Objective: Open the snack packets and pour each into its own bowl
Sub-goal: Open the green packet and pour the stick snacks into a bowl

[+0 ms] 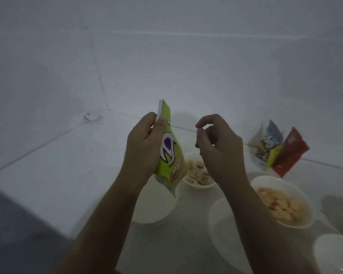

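Pinched between thumb and fingers, the upright lime-green foil snack packet (169,153) sits in the left hand (145,147) at frame centre, its top edge at 12 o'clock of the fist. At 3 o'clock, well apart from the packet, the right hand (218,147) is curled with thumb and forefinger tips pressed together; whether a torn scrap lies between them cannot be told.

Nearest, at 5 o'clock, a plain white bowl (222,234) lies partly under the right forearm, and another white bowl (333,254) sits at the lower right corner. Directly below the packet an empty-looking white bowl (158,210) waits. Farther out, a white bowl of pale orange crisps (281,202) lies at 4 o'clock, and a small white bowl of light snack pieces (196,175) sits just behind the packet. Farthest, at 2 o'clock, a bunch of coloured packets, blue, yellow and red (277,149), leans against the wall.

Risk, as a judgement: the bowls stand close together, so tipping the packet off-centre could spill pieces into a filled neighbour; a sharp tear could scatter contents.

Everything rests on a pale tiled surface (67,175) meeting white walls (166,56) in a corner at 10 o'clock, under dim, bluish light.
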`<state>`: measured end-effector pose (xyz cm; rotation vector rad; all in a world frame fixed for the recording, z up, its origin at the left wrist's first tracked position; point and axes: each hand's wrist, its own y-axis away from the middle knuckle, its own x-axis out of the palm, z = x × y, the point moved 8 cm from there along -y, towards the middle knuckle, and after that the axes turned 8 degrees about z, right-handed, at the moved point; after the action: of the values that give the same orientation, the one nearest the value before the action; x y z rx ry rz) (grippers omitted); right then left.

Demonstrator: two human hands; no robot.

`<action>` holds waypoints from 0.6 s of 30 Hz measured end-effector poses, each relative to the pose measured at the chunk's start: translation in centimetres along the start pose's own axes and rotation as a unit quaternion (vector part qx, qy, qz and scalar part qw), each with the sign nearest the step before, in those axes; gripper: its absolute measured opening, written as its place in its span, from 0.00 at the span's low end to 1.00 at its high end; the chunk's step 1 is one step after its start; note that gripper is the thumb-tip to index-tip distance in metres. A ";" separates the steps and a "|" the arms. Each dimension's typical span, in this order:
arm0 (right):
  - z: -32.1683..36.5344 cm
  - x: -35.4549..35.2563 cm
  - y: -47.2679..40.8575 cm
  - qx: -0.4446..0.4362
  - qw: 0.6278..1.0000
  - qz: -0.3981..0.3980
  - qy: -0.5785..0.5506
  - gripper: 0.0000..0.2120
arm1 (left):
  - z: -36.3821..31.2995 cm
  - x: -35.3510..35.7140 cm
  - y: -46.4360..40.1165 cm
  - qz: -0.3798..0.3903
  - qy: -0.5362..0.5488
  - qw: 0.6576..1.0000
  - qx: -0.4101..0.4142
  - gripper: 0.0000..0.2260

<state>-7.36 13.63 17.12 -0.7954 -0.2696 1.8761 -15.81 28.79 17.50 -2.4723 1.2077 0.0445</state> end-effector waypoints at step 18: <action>2.6 25.0 -5.3 0.107 0.994 0.008 -0.013 0.07 | 13.2 -18.3 -11.9 0.140 0.065 0.984 -0.090 0.17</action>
<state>-11.27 38.48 11.84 -0.6288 -0.0755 1.8942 -16.35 53.82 12.74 -2.4669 1.6685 0.0731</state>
